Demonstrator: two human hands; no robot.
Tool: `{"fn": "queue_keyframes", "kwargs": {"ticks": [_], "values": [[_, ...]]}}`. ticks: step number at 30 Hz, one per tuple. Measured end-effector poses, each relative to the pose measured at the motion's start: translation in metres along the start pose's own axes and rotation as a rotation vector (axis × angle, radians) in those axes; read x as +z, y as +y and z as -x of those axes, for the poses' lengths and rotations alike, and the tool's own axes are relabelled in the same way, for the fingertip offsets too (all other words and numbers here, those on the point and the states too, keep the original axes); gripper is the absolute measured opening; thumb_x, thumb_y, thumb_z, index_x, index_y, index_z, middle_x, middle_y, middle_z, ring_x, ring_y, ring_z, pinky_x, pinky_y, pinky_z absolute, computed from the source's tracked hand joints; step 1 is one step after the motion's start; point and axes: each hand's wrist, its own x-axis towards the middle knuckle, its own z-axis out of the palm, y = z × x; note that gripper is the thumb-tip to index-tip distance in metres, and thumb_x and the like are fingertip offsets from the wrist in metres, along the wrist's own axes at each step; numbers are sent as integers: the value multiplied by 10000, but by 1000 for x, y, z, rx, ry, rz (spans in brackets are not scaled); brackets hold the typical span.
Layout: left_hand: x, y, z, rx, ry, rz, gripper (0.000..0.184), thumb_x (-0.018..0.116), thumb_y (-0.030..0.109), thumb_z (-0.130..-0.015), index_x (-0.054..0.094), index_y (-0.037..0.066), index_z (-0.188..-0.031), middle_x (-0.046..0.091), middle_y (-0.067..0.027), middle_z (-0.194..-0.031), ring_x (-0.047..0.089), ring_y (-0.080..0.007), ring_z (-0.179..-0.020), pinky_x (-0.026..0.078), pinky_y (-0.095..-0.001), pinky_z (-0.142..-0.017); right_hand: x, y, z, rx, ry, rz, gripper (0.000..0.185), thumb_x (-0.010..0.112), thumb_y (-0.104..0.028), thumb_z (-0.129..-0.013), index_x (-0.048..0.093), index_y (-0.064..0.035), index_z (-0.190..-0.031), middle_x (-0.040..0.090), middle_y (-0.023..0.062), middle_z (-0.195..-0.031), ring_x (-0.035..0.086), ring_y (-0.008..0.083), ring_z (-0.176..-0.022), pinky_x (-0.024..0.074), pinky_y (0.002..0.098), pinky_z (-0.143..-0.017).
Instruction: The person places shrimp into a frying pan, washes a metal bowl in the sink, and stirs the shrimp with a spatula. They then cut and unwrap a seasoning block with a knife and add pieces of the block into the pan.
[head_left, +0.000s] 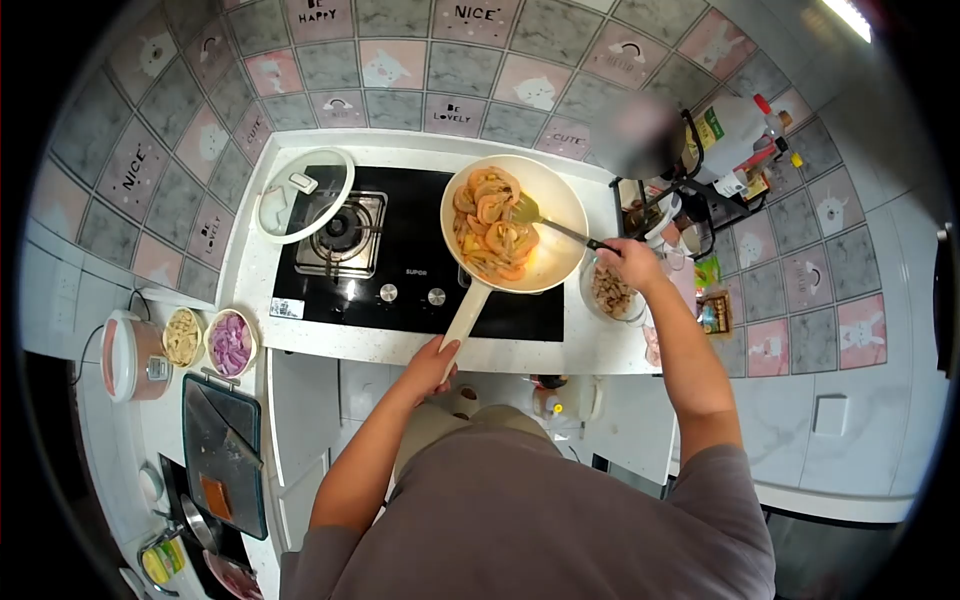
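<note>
A cream-coloured frying pan (566, 222) is over the right side of the black gas stove. Orange shrimp (492, 205) lie in it, mostly in its left half, with yellowish liquid around them. My left hand (429, 369) is closed round the end of the pan's long handle. In my right hand (629, 266) is the dark handle of a spatula (566, 232); its olive-coloured blade touches the shrimp. Just below that hand stands a clear bowl (590, 310) of brownish chopped pieces. Whether the pan rests on the burner or is lifted, I cannot tell.
A glass lid (303, 196) leans at the stove's left, partly over the left burner (343, 230). Bowls of purple onion (230, 343) and pale pieces (183, 336) stand near a pink cooker (136, 357). A knife (228, 428) lies on a cutting board (195, 470). Bottles (735, 135) fill a rack at right.
</note>
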Motion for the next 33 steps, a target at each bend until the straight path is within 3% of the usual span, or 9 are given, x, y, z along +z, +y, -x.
{"fn": "queue_keyframes", "kwargs": {"ticks": [7, 17, 19, 21, 23, 25, 29, 30, 33], "values": [[1, -2, 0, 35, 1, 39, 296, 481, 399, -1019, 526, 167, -1196, 531, -6, -717, 405, -101, -416, 285, -245, -371, -86, -32, 40, -431, 174, 373, 278, 638, -333, -900, 705, -167, -1113, 709, 128, -946, 659, 344, -879, 524, 440, -743], [-2, -10, -4, 87, -39, 67, 293, 468, 385, -1023, 526, 144, -1178, 510, -5, -697, 402, -97, -415, 286, -247, -368, -117, -97, 42, 16, 41, 586, 217, 670, -293, -842, 764, -193, -1011, 721, 132, -882, 685, 327, -865, 554, 410, -792], [-2, -11, -5, 103, -31, 41, 308, 475, 378, -1021, 532, 111, -1164, 515, -12, -690, 404, -104, -407, 309, -263, -367, -119, -105, 28, 53, -176, 565, 196, 663, -269, -829, 777, -193, -969, 723, 129, -881, 687, 322, -895, 554, 411, -809], [-2, -10, -6, 122, -18, 9, 325, 483, 371, -1018, 538, 79, -1149, 520, -20, -684, 407, -110, -398, 331, -280, -367, -117, -97, 16, 49, -246, 502, 210, 669, -279, -833, 774, -140, -952, 716, 132, -805, 703, 290, -779, 559, 392, -711], [-3, -10, -7, 97, -52, 45, 267, 462, 360, -1027, 523, 123, -1134, 508, -3, -682, 397, -97, -402, 284, -251, -362, -113, -91, 9, 267, -447, 229, 266, 662, -254, -855, 748, -91, -1048, 680, 74, -714, 633, 184, -589, 498, 341, -522], [-3, -12, -9, 98, -57, 51, 266, 463, 363, -1027, 524, 124, -1128, 508, -3, -681, 396, -98, -399, 281, -252, -360, -85, -56, 11, 403, -405, 52, 295, 675, -294, -890, 733, -69, -1073, 635, 18, -692, 555, 115, -532, 427, 301, -437], [-3, -10, -9, 58, -50, 80, 267, 468, 370, -1025, 528, 129, -1124, 512, -2, -682, 395, -100, -397, 277, -255, -358, 16, 21, 15, 130, -129, -471, 350, 659, -357, -924, 717, -68, -1114, 677, 44, -756, 577, 125, -575, 473, 296, -551], [-3, -9, -8, 57, -47, 75, 267, 468, 370, -1025, 528, 129, -1124, 512, -2, -682, 395, -100, -397, 277, -255, -358, 24, 12, 20, 60, -30, -325, 340, 655, -361, -921, 705, -117, -1152, 715, 94, -811, 660, 203, -672, 510, 326, -624], [-3, -6, -5, 46, -48, 50, 275, 471, 379, -1022, 532, 133, -1127, 515, -2, -691, 399, -103, -406, 287, -259, -367, 2, -42, 39, 3, 112, 30, 318, 656, -370, -911, 697, -188, -1169, 723, 135, -898, 688, 297, -801, 528, 366, -696]]}}
